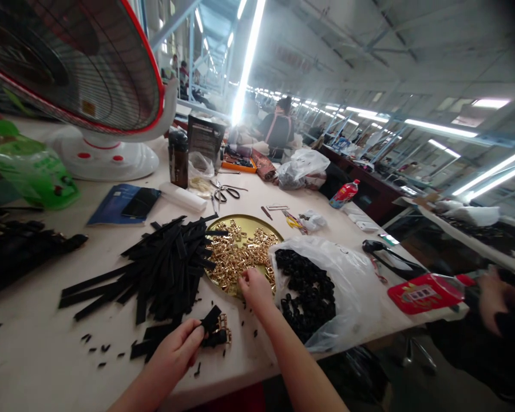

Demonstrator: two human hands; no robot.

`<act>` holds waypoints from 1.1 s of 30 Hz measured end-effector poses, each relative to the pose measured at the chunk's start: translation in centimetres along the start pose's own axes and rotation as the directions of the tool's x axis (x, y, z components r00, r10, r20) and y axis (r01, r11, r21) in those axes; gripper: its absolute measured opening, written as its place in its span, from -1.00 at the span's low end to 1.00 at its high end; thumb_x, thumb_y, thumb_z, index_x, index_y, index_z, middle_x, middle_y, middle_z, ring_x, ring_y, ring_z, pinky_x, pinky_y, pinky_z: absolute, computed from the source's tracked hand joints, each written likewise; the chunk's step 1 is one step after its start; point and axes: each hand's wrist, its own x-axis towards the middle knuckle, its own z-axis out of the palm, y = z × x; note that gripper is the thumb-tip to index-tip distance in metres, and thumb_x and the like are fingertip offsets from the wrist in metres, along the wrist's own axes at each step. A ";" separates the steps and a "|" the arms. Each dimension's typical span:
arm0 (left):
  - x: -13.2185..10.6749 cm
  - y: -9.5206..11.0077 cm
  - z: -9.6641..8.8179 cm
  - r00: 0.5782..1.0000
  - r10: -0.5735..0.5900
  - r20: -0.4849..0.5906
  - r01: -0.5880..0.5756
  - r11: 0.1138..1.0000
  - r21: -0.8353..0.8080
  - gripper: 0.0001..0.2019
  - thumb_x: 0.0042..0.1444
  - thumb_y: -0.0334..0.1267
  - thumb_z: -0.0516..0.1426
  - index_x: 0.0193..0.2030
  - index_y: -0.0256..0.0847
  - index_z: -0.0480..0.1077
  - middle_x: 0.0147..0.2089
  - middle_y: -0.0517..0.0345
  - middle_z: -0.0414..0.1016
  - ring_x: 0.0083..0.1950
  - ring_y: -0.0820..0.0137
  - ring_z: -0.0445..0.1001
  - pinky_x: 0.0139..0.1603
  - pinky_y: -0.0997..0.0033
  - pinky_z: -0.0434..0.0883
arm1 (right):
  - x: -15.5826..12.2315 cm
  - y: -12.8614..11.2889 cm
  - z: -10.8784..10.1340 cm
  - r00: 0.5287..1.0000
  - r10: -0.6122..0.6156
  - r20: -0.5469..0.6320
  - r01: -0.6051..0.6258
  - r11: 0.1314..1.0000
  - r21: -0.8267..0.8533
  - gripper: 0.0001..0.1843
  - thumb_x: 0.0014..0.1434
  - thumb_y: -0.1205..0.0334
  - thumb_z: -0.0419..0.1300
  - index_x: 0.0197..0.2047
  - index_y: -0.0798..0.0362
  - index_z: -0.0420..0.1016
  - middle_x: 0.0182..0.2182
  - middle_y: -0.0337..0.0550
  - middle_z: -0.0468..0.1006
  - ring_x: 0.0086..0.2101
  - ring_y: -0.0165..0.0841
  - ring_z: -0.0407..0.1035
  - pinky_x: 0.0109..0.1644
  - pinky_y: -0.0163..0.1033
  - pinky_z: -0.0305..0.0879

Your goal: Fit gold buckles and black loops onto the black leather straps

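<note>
My left hand (184, 343) is closed on a black strap (211, 318) near the table's front edge. Beside its fingertips lie gold buckles (225, 332) with black pieces. At the near rim of a round gold tray (218, 222), my right hand (254, 286) dips its bent fingers among small gold metal fittings (229, 257). Whether those fingers pinch a fitting is too small to make out. Left of the tray, a heap of cut black straps (163, 269) spreads out. A white plastic bag (352, 286) holding small black parts (304, 292) lies open by my right forearm.
A fan (107, 154) and a green pouch (34, 171) stand at the left. Scissors (227, 191), pliers (294, 222) and a blue book (111, 206) lie farther back. A red bottle (427, 293) lies at the right edge, near another person's hand (493, 297).
</note>
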 end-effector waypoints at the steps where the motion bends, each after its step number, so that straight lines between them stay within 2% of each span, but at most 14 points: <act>1: 0.0 0.0 0.1 1.000 -0.008 0.000 0.008 1.000 -0.020 -0.67 -0.07 0.11 -0.05 -0.50 -0.14 0.18 -0.75 0.48 -0.02 -0.71 0.57 -0.09 -0.69 0.56 -0.11 | 0.8 0.1 0.2 1.000 0.008 0.006 -0.008 1.000 0.002 -0.94 -0.07 0.39 0.15 -0.52 0.07 0.34 -0.40 -0.12 0.40 -0.26 -0.25 0.28 -0.09 -0.15 0.10; 3: 0.1 0.0 0.1 1.000 -0.025 0.002 0.025 0.999 -0.045 -0.65 -0.08 0.12 -0.03 -0.50 -0.15 0.18 -0.75 0.48 -0.02 -0.71 0.59 -0.11 -0.70 0.57 -0.15 | 1.6 0.1 0.5 1.000 0.023 0.017 -0.023 0.999 0.026 -0.87 -0.11 0.43 0.15 -0.60 0.07 0.30 -0.43 -0.13 0.39 -0.26 -0.25 0.27 -0.09 -0.15 0.09; 6: 0.0 0.1 -0.3 1.000 -0.023 0.008 0.024 0.998 -0.059 -0.64 -0.08 0.13 -0.02 -0.49 -0.17 0.19 -0.76 0.48 0.01 -0.72 0.61 -0.11 -0.70 0.58 -0.17 | 1.0 0.0 0.1 0.998 0.046 0.038 -0.051 0.991 0.123 -0.90 -0.07 0.38 0.14 -0.57 0.08 0.30 -0.41 -0.14 0.38 -0.28 -0.29 0.26 -0.11 -0.18 0.12; 8: 0.1 0.4 -0.6 1.000 0.004 0.003 -0.003 0.998 -0.060 -0.63 -0.06 0.13 -0.02 -0.45 -0.19 0.21 -0.75 0.47 0.06 -0.73 0.62 -0.10 -0.70 0.59 -0.15 | -0.4 -0.5 -0.5 0.994 0.071 0.087 -0.088 0.972 0.218 -0.92 -0.01 0.27 0.12 -0.49 0.09 0.33 -0.43 -0.15 0.39 -0.35 -0.33 0.27 -0.20 -0.21 0.18; 11: 0.2 1.2 -0.9 0.997 0.065 -0.034 -0.067 0.995 -0.074 -0.59 -0.09 0.13 0.03 -0.35 -0.23 0.27 -0.71 0.46 0.09 -0.70 0.60 -0.02 -0.68 0.59 -0.07 | -3.7 -2.2 -0.6 0.969 0.099 0.224 -0.184 0.901 0.394 -0.78 0.06 0.11 0.08 -0.37 0.11 0.36 -0.48 -0.18 0.42 -0.49 -0.42 0.28 -0.36 -0.28 0.24; 12: 0.2 1.5 -1.0 0.996 0.080 -0.049 -0.084 0.993 -0.083 -0.57 -0.11 0.13 0.06 -0.32 -0.24 0.29 -0.70 0.46 0.10 -0.68 0.59 0.01 -0.66 0.59 -0.04 | -4.9 -2.9 -0.3 0.950 0.104 0.294 -0.245 0.834 0.494 -0.76 0.05 0.08 0.10 -0.35 0.11 0.36 -0.47 -0.18 0.44 -0.52 -0.45 0.28 -0.39 -0.31 0.24; 14: 0.1 2.0 -1.1 0.995 0.082 -0.053 -0.087 0.990 -0.112 -0.55 -0.14 0.12 0.10 -0.28 -0.24 0.31 -0.69 0.46 0.10 -0.66 0.59 0.03 -0.64 0.59 -0.02 | -7.2 -4.4 0.3 0.880 0.091 0.466 -0.431 0.565 0.703 -0.74 -0.03 0.10 0.22 -0.36 0.13 0.39 -0.47 -0.20 0.45 -0.56 -0.52 0.27 -0.44 -0.37 0.22; 16: -0.3 2.2 -1.3 0.999 0.039 -0.021 -0.042 0.986 -0.162 -0.57 -0.15 0.12 0.11 -0.31 -0.23 0.30 -0.70 0.47 0.08 -0.67 0.60 -0.01 -0.65 0.60 -0.05 | -8.9 -5.7 1.0 0.807 0.040 0.589 -0.570 0.313 0.760 -0.72 -0.10 0.15 0.31 -0.37 0.15 0.42 -0.50 -0.21 0.45 -0.58 -0.56 0.26 -0.47 -0.42 0.18; 18: -0.7 2.2 -1.6 1.000 -0.018 0.025 0.023 0.975 -0.223 -0.60 -0.15 0.11 0.12 -0.36 -0.20 0.27 -0.70 0.47 0.07 -0.68 0.62 -0.05 -0.67 0.61 -0.09 | -9.9 -6.4 1.5 0.764 0.009 0.645 -0.629 0.232 0.742 -0.71 -0.13 0.17 0.35 -0.37 0.17 0.45 -0.53 -0.22 0.45 -0.60 -0.57 0.26 -0.49 -0.44 0.16; 20: -1.2 2.0 -1.9 0.998 -0.049 0.050 0.060 0.963 -0.261 -0.62 -0.16 0.09 0.13 -0.39 -0.19 0.23 -0.69 0.47 0.08 -0.69 0.64 -0.07 -0.68 0.61 -0.11 | -10.4 -6.7 1.8 0.741 0.003 0.672 -0.655 0.222 0.722 -0.71 -0.14 0.16 0.36 -0.38 0.17 0.45 -0.54 -0.22 0.45 -0.61 -0.57 0.25 -0.50 -0.43 0.16; 22: -1.6 1.7 -2.0 0.998 -0.049 0.049 0.060 0.968 -0.243 -0.63 -0.15 0.08 0.13 -0.40 -0.19 0.22 -0.70 0.48 0.06 -0.70 0.65 -0.08 -0.69 0.61 -0.13 | -10.7 -6.7 1.9 0.751 0.022 0.660 -0.643 0.255 0.722 -0.71 -0.14 0.14 0.35 -0.40 0.16 0.44 -0.55 -0.23 0.44 -0.62 -0.56 0.24 -0.50 -0.42 0.15; 27: -2.2 1.2 -1.5 0.998 -0.009 0.054 0.016 0.992 -0.128 -0.61 -0.14 0.10 0.09 -0.37 -0.21 0.25 -0.76 0.52 0.00 -0.72 0.63 -0.10 -0.71 0.62 -0.14 | -11.1 -6.1 1.5 0.880 0.060 0.471 -0.447 0.439 0.780 -0.75 -0.07 0.13 0.31 -0.43 0.15 0.44 -0.55 -0.25 0.44 -0.53 -0.52 0.26 -0.40 -0.39 0.18; 29: -2.3 1.1 -1.1 0.996 -0.026 0.089 0.038 0.989 -0.141 -0.61 -0.14 0.10 0.09 -0.37 -0.21 0.25 -0.76 0.52 0.00 -0.72 0.63 -0.09 -0.71 0.62 -0.13 | -11.2 -5.8 1.3 0.887 0.085 0.453 -0.444 0.426 0.788 -0.72 -0.10 0.11 0.32 -0.45 0.15 0.42 -0.53 -0.22 0.47 -0.52 -0.50 0.29 -0.40 -0.37 0.19; 33: -2.5 1.2 -0.8 0.989 -0.051 0.140 0.075 0.983 -0.170 -0.62 -0.12 0.10 0.09 -0.39 -0.20 0.24 -0.75 0.50 0.02 -0.72 0.63 -0.08 -0.70 0.61 -0.13 | -11.1 -5.4 0.7 0.851 0.129 0.509 -0.523 0.296 0.799 -0.65 -0.19 0.09 0.37 -0.49 0.14 0.34 -0.51 -0.17 0.51 -0.57 -0.51 0.32 -0.47 -0.38 0.20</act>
